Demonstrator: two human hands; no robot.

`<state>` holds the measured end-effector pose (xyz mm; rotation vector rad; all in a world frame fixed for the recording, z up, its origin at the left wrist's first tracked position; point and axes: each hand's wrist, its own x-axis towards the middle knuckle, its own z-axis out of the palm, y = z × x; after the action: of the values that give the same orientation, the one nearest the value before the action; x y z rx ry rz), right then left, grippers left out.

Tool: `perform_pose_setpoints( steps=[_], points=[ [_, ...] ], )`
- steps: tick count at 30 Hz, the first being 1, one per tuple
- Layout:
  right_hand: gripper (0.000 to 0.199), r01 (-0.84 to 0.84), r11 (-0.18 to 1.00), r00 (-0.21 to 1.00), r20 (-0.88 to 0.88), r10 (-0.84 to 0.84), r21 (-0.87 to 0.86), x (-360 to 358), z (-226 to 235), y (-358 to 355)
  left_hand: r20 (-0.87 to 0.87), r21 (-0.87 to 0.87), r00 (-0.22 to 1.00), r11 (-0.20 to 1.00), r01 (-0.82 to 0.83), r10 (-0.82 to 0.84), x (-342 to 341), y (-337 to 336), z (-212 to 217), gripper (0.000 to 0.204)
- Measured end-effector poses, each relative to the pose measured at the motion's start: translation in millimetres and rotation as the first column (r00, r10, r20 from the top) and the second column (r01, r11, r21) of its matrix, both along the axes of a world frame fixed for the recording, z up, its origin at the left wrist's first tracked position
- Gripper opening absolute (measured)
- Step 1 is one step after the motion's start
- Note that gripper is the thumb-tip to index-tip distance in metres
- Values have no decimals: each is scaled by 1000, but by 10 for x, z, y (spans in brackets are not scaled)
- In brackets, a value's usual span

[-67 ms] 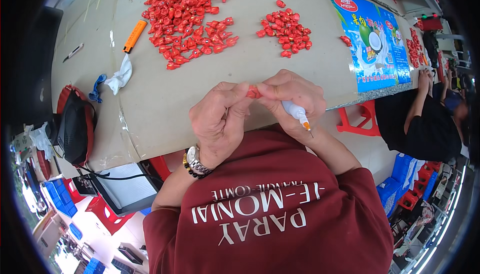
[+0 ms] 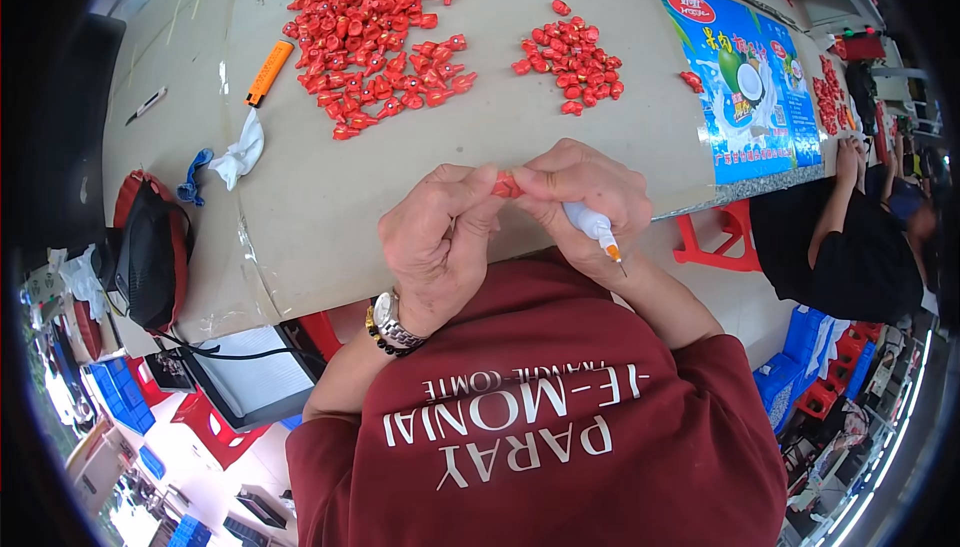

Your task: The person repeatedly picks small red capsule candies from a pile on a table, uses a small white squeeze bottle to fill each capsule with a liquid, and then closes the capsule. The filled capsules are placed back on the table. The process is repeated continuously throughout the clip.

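A small red plastic piece [image 2: 507,184] is pinched between the fingertips of both my hands, above the table's near edge. My left hand [image 2: 440,227], with a watch at its wrist, grips the piece from the left. My right hand [image 2: 590,197] presses it with thumb and forefinger. A white glue bottle [image 2: 592,222] is also tucked in the right palm, its orange-collared needle tip pointing down toward me. Beyond my hands lie a large pile of red plastic pieces [image 2: 375,37] and a smaller pile of red pieces [image 2: 575,62].
An orange utility knife [image 2: 270,72], a crumpled white tissue [image 2: 240,150] and a pen [image 2: 147,105] lie at the left, near a black-and-red bag [image 2: 152,247]. A blue printed sheet [image 2: 745,82] covers the table's right part. A person in black [image 2: 850,237] sits further right, beside a red stool [image 2: 722,237].
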<state>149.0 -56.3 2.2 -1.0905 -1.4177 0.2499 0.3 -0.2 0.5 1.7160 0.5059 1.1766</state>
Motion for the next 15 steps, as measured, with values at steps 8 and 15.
perform_pose_setpoints(
  steps=[8, 15],
  points=[
    [19, -20, 999, 1000, -12, 20, -28, 29, 15, 2, -3, -7, 1000, 1000, 6, -6, 20, -3, -12, 10],
    [20, -15, 999, 999, -28, 14, -29, 14, 2, -7, 3, -6, 1000, 1000, 1, -1, 23, -7, -26, 10]
  ],
)
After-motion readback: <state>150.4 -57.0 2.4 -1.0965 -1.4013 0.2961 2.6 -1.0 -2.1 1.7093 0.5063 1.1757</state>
